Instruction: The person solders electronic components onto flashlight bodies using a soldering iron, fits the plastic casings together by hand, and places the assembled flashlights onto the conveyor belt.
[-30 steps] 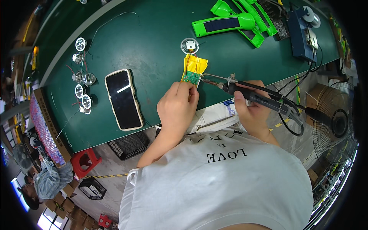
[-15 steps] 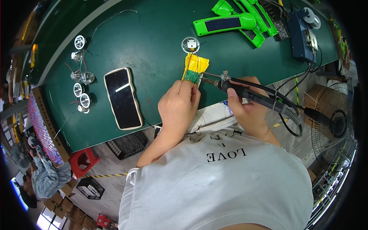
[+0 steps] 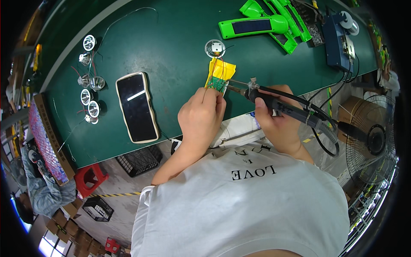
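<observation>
My left hand (image 3: 200,116) pinches the near edge of a small green circuit board (image 3: 217,83) that lies on the green bench (image 3: 171,43), with a yellow battery pack (image 3: 221,68) behind it. Thin red wires run from the board to a round clear reflector (image 3: 215,48). My right hand (image 3: 276,124) grips a black soldering iron (image 3: 282,105), its metal tip touching the right side of the board.
A dark phone in a pale case (image 3: 137,107) lies left of my hands. Several small silver reflectors (image 3: 90,81) with wires sit at far left. Green plastic housings (image 3: 265,21) and a blue soldering station (image 3: 338,36) stand at the back right. A floor fan (image 3: 370,141) is at right.
The soldering iron tip has moved left until it touches the circuit board. My left hand keeps its hold on the board.
</observation>
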### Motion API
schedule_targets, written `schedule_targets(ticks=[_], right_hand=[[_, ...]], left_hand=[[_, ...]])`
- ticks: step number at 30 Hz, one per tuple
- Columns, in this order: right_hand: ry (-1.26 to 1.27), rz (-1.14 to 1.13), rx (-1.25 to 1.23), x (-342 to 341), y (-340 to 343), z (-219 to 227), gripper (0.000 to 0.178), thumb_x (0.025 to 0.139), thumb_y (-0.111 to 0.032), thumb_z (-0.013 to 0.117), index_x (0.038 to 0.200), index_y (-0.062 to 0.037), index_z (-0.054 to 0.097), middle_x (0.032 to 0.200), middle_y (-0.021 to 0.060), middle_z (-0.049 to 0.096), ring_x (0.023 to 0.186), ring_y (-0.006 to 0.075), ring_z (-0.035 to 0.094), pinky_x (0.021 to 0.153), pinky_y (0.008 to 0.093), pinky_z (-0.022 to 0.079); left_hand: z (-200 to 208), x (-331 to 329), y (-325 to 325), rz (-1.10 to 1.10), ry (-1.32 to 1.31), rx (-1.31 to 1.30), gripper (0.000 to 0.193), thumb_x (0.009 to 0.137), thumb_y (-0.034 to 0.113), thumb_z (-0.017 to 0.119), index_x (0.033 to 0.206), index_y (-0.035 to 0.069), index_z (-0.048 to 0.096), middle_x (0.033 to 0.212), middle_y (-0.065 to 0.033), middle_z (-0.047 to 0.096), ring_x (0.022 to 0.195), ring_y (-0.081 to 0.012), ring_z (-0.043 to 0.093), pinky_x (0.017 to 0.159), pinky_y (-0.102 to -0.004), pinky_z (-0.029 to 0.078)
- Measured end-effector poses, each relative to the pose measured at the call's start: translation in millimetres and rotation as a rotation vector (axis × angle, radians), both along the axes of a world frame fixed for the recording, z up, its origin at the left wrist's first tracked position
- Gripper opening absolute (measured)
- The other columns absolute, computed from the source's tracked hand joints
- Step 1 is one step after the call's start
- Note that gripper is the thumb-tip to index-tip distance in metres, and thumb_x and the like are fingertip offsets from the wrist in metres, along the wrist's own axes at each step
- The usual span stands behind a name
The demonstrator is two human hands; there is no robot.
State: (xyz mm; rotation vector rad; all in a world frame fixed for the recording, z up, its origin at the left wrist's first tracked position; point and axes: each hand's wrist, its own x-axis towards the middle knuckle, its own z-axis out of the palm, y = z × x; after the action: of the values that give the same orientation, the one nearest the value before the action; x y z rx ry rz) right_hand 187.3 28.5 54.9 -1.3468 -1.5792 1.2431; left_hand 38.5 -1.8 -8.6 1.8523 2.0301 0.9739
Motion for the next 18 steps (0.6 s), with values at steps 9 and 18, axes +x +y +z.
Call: schedule_targets(ticks=[9,18], right_hand=[[-0.095,-0.001,0.099,0.1,1.0,-2.8,0.021,0.077,-0.007,0.065,0.094,0.0011,0.055,0.074,0.0011,0.058,0.059,0.0004,0.049,0.052,0.0157,0.043],[-0.073,-0.003,0.085,-0.3,1.6,-1.8,0.020,0.077,-0.007,0.065,0.093,0.0011,0.055,0.075,0.0011,0.058,0.059,0.0006,0.049,0.052,0.0158,0.042]], left_hand=[[-2.3,1.9,0.8,0.022,0.025,0.009,0.014,0.065,0.005,0.067,0.071,0.008,0.055,0.062,-0.0023,0.052,0.049,-0.0173,0.053,0.045,-0.0286,0.041],[-1.8,3.5,1.2,0.040,0.039,0.005,0.014,0.064,0.005,0.067,0.069,0.008,0.054,0.061,-0.0024,0.051,0.049,-0.0181,0.052,0.044,-0.0288,0.041]])
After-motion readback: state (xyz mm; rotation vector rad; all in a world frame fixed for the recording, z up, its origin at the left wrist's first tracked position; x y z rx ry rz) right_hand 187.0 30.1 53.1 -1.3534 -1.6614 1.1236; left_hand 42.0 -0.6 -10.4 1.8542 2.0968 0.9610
